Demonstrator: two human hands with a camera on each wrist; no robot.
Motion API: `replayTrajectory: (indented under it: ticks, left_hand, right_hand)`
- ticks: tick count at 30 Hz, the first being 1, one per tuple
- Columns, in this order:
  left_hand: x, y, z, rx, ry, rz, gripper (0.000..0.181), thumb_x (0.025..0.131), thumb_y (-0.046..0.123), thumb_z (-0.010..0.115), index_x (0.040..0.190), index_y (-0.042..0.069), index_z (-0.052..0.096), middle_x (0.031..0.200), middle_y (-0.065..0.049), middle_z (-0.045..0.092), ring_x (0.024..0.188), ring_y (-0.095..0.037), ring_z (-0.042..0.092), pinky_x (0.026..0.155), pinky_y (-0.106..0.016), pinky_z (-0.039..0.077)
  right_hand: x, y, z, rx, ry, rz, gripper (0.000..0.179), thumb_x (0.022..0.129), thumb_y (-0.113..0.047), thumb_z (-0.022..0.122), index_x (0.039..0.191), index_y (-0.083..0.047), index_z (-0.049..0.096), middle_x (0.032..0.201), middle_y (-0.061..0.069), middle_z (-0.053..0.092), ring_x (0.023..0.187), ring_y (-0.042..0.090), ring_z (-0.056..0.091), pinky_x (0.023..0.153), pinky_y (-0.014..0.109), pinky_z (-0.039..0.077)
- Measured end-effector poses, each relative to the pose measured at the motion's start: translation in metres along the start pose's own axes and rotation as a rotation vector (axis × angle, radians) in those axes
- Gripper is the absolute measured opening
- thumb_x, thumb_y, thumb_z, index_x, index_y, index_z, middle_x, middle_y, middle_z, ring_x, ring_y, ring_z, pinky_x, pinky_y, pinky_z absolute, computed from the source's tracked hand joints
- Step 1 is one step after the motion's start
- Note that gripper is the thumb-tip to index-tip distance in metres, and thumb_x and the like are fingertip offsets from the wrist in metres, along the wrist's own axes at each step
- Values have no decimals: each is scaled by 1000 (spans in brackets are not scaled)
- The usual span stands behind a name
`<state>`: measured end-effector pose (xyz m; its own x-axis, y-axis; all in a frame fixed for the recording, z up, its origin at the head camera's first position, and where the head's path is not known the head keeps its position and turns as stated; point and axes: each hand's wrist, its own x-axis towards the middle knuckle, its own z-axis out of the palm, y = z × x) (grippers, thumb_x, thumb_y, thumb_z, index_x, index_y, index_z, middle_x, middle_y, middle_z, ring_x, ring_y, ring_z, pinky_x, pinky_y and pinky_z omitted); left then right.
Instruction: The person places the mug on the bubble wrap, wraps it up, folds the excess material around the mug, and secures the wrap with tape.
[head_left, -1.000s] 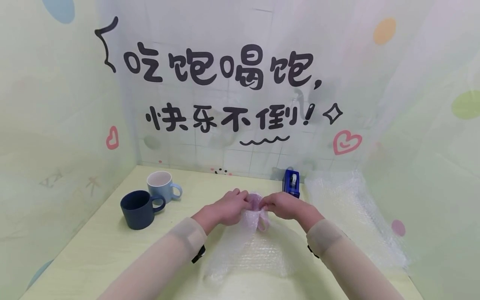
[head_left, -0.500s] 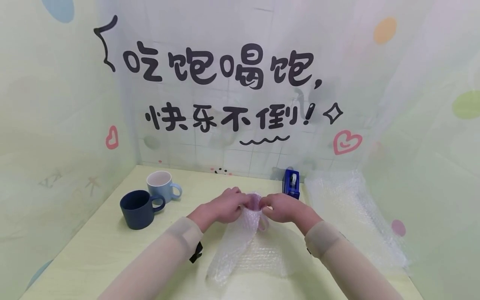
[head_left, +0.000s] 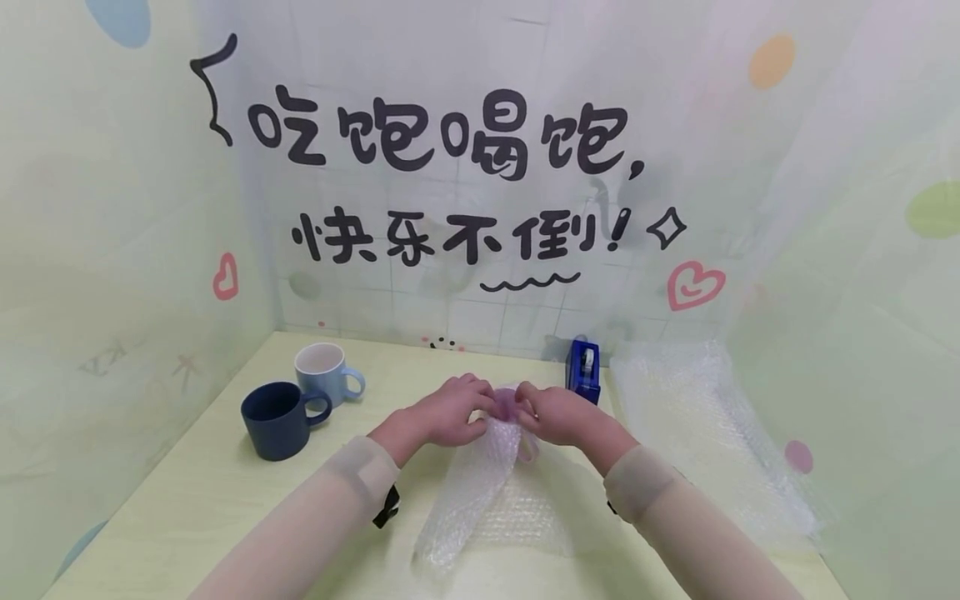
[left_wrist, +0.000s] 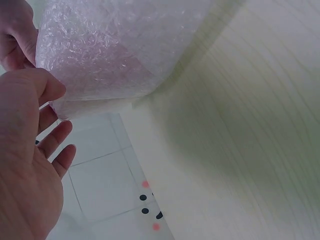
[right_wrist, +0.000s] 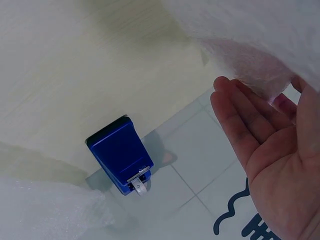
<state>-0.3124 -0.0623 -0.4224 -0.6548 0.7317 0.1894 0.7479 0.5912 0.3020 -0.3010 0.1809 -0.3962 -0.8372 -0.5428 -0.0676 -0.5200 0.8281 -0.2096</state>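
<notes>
A pinkish-purple mug (head_left: 507, 405) stands mid-table with bubble wrap (head_left: 487, 467) round it; its handle shows faintly at the front right. My left hand (head_left: 452, 412) is at the rim's left side, thumb and index finger pinching the wrap's upper edge, the other fingers spread loosely. On the right side of the rim, my right hand (head_left: 558, 414) pinches the wrap between thumb and index finger; its remaining fingers (right_wrist: 239, 122) extend past the mug. A loose tail of wrap trails down the table toward me. Both wrist views show the mug's colour through the plastic.
At the left stand a dark blue mug (head_left: 276, 421) and a light blue mug (head_left: 324, 375). A blue tape dispenser (head_left: 583, 372) is behind my right hand. Flat sheets of bubble wrap (head_left: 705, 442) lie at the right. Printed curtains enclose the table (head_left: 187, 492).
The wrap's loose tail has narrowed and swung in over the mug's front, covering more of it. Both hands stay at the rim, their fingers shifting slightly; the left thumb now stands farther from the fingers.
</notes>
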Motion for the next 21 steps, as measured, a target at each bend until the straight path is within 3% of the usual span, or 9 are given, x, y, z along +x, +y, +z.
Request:
replayTrajectory:
  ticks: [6, 12, 17, 21]
  left_hand:
    - [-1, -1, -1, -35, 21, -16, 32, 97, 8, 67, 128, 10, 75, 124, -4, 73, 123, -27, 59, 110, -52, 47]
    - [-1, -1, -2, -29, 25, -20, 21, 96, 8, 70, 116, 13, 75, 116, -2, 75, 121, -27, 61, 108, -52, 48]
    - [1, -2, -2, -38, 26, -18, 20, 97, 7, 70, 115, 13, 76, 116, -2, 77, 122, -28, 62, 109, -51, 48]
    - [-1, -3, -3, -49, 26, -3, 20, 97, 7, 70, 115, 12, 78, 117, -3, 78, 121, -28, 62, 110, -51, 48]
  right_hand:
    - [0, -1, -1, -26, 15, -49, 22, 114, -23, 55, 115, -7, 70, 106, 12, 79, 96, 29, 76, 97, 50, 64]
    - [-3, -1, 2, 27, 49, -50, 25, 113, -22, 56, 129, -3, 60, 111, 18, 79, 100, 34, 78, 100, 52, 64]
    - [-3, 0, 1, -41, 54, -57, 30, 114, -28, 56, 122, -5, 73, 117, 15, 80, 111, 34, 77, 105, 52, 61]
    - [-4, 0, -2, -49, -1, -58, 35, 115, -28, 53, 131, -5, 74, 127, 16, 80, 120, 36, 76, 110, 53, 59]
